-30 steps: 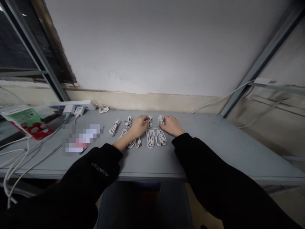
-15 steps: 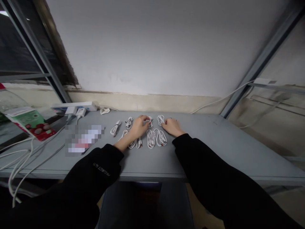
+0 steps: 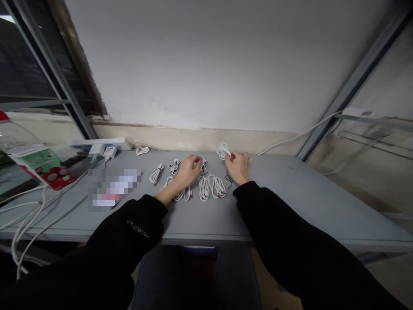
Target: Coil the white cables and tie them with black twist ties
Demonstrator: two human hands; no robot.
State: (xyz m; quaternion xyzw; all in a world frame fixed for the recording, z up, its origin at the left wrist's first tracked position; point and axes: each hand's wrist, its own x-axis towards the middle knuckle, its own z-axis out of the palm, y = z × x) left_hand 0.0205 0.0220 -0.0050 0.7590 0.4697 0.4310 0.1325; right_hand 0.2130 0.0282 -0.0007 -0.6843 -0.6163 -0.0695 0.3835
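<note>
My right hand pinches a coiled white cable and holds it up off the desk, near the wall. Beneath that hand lie thin black twist ties. My left hand rests on the desk with curled fingertips at a small white cable bundle bound with a black tie. Two looser white coils, a left one and a right one, lie in front. More white cables are partly covered by my left wrist. Two tied bundles sit to the left.
A white power strip with plugs stands at the desk's back left. A green and red package and trailing white cords lie at the far left. A blurred flat object rests nearby. Metal posts flank the grey desk.
My right hand has raised the coiled white cable from the desk and moved it slightly right and back. Black ties now show beneath it. My left hand is almost unmoved.
</note>
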